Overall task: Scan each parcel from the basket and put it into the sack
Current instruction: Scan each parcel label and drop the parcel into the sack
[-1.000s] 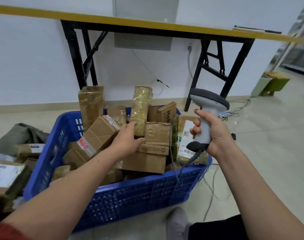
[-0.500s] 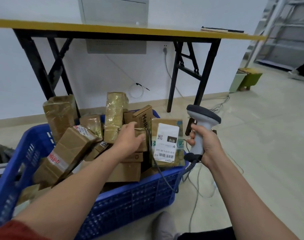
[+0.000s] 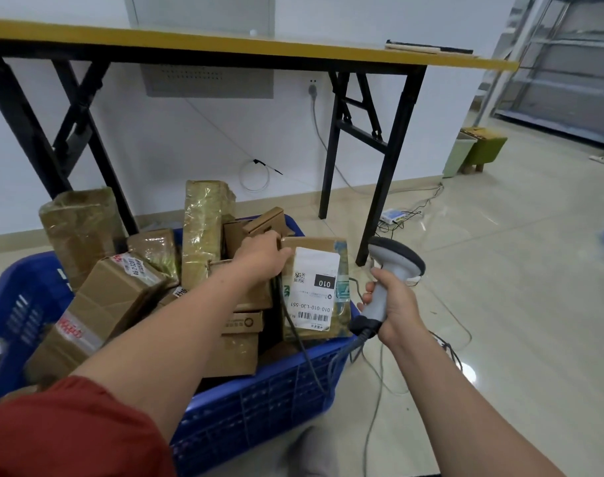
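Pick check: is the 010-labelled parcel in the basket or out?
In. The parcel stands upright at the basket's right end, bottom behind the rim; left hand grips its top corner.

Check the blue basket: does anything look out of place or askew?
Yes. The cable of the scanner trails from the right hand into the basket, beside the labelled parcel the left hand grips; it may snag. The label reads upside down.

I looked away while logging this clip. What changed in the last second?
The left hand moved right, off the plain boxes in the middle of the basket, and took hold of the labelled parcel at its top corner. The right hand kept gripping the scanner; the rest stayed in the basket.
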